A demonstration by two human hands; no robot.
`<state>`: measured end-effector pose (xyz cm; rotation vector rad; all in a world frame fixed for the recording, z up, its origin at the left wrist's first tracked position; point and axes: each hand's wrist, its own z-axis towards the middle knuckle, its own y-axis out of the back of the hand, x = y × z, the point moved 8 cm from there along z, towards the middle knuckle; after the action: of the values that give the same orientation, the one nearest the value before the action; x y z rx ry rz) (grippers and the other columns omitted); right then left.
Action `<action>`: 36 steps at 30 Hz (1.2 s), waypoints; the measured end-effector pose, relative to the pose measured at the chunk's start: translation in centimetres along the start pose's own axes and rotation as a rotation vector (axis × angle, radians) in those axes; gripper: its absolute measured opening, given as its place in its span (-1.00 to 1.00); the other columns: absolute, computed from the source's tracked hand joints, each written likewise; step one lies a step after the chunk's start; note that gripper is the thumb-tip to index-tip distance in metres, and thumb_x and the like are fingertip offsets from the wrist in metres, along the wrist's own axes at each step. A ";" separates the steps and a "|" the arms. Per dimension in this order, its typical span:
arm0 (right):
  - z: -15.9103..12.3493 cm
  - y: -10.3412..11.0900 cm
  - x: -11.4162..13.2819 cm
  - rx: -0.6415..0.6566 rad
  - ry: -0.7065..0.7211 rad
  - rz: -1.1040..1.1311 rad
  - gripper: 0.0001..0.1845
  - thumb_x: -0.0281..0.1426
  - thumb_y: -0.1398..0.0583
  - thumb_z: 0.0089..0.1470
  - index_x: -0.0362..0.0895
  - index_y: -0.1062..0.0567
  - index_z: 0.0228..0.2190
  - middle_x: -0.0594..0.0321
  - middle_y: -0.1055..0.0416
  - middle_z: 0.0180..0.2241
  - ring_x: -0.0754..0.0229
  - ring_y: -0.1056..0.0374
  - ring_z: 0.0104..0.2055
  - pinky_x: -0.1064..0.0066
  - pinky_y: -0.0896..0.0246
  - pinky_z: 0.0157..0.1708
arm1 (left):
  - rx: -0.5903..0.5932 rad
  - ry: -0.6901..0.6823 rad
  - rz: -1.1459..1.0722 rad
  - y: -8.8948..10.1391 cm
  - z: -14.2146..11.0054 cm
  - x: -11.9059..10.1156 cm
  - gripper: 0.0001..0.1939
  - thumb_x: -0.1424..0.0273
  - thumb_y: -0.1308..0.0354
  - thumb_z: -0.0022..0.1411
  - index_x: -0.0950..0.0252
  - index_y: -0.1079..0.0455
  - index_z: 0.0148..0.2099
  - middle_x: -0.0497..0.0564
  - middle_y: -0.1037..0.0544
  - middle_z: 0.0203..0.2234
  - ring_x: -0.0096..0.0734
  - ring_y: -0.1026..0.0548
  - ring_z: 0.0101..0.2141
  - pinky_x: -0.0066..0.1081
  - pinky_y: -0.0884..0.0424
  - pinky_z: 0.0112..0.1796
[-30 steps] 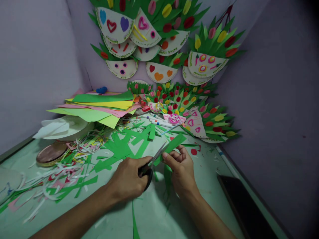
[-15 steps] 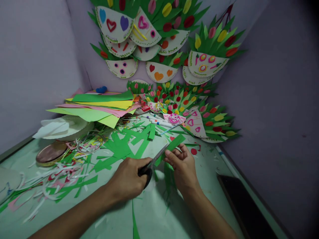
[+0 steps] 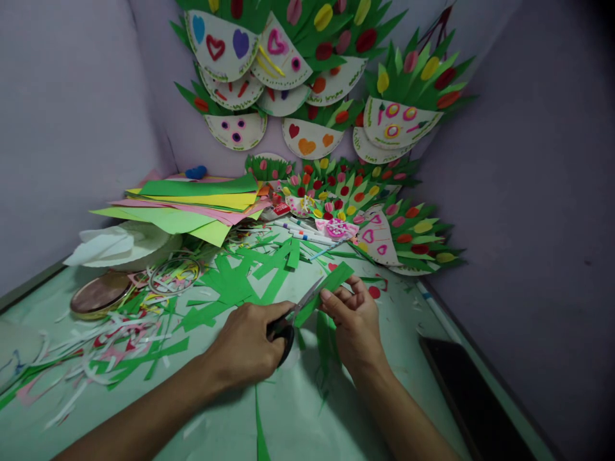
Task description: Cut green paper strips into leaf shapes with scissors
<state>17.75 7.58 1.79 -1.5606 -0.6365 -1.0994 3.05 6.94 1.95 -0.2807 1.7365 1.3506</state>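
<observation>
My left hand (image 3: 250, 342) is closed round the black handles of a pair of scissors (image 3: 286, 336), with the blades slanting up and to the right. Between the thumb and fingers of my right hand (image 3: 353, 314) a green paper strip (image 3: 331, 285) is pinched. The blades lie along the strip's left edge; whether they are cutting into it I cannot tell. Both hands are above the pale green tabletop (image 3: 307, 416). Cut green paper pieces (image 3: 230, 285) lie in a heap beyond my left hand, and a thin green sliver (image 3: 261, 429) lies nearer me.
Stacked coloured paper (image 3: 192, 211) sits at the back left, near a round tin lid (image 3: 100, 294) and paper scraps (image 3: 120, 339). Felt pens (image 3: 307, 235) lie behind the hands. Paper-plate crafts (image 3: 377, 237) fill the back right. A dark phone (image 3: 471, 397) lies at right.
My right hand has shifted slightly to the right and down with the green strip. The scissors blades moved a little along the strip; my left hand keeps its hold.
</observation>
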 end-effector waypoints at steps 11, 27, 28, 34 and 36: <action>-0.1 -0.1 0.1 -0.010 0.005 0.011 -0.54 -0.47 -0.36 -0.34 -0.07 -0.28 -0.36 0.59 -0.17 -0.71 0.38 -0.22 -0.63 0.53 -0.20 -0.56 | 0.019 0.011 -0.072 -0.3 -0.1 0.1 -0.84 0.48 0.06 0.09 0.28 -0.34 -0.33 -0.12 -0.37 -0.56 -0.52 -0.26 -0.53 -0.53 -0.08 -0.52; 0.0 -0.2 -0.4 0.017 -0.017 -0.005 -0.51 -0.45 -0.36 -0.37 -0.10 -0.29 -0.34 0.50 -0.34 -0.67 0.37 -0.26 -0.63 0.53 -0.19 -0.56 | 0.018 0.007 -0.026 0.0 0.0 -0.2 -0.86 0.46 0.05 0.09 0.28 -0.33 -0.35 -0.13 -0.35 -0.57 -0.52 -0.26 -0.53 -0.53 -0.08 -0.53; 0.0 -0.2 -0.4 0.018 -0.017 -0.005 -0.51 -0.45 -0.36 -0.36 -0.10 -0.29 -0.34 0.50 -0.34 -0.67 0.37 -0.26 -0.63 0.53 -0.19 -0.56 | 0.017 0.008 -0.026 -0.1 0.1 -0.1 -0.86 0.46 0.05 0.09 0.28 -0.33 -0.34 -0.13 -0.35 -0.57 -0.53 -0.26 -0.54 -0.53 -0.08 -0.53; -0.1 -0.2 -0.4 0.017 -0.012 0.004 -0.55 -0.47 -0.36 -0.34 -0.10 -0.28 -0.37 0.56 -0.26 -0.71 0.40 -0.23 -0.65 0.57 -0.18 -0.58 | 0.021 0.006 -0.064 -0.1 0.1 0.1 -0.83 0.50 0.05 0.07 0.30 -0.35 -0.32 -0.12 -0.38 -0.56 -0.51 -0.29 -0.51 -0.54 -0.10 -0.51; 0.0 -0.2 -0.5 0.017 -0.018 0.004 -0.55 -0.48 -0.36 -0.35 -0.10 -0.29 -0.37 0.57 -0.25 -0.71 0.41 -0.23 -0.64 0.57 -0.19 -0.58 | 0.020 0.011 -0.090 -0.2 0.1 0.1 -0.84 0.49 0.05 0.07 0.32 -0.36 -0.33 -0.11 -0.39 -0.55 -0.50 -0.31 -0.50 -0.54 -0.11 -0.51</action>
<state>17.35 7.71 1.44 -1.5585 -0.6527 -1.0750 3.13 6.99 1.75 -0.3518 1.7249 1.2684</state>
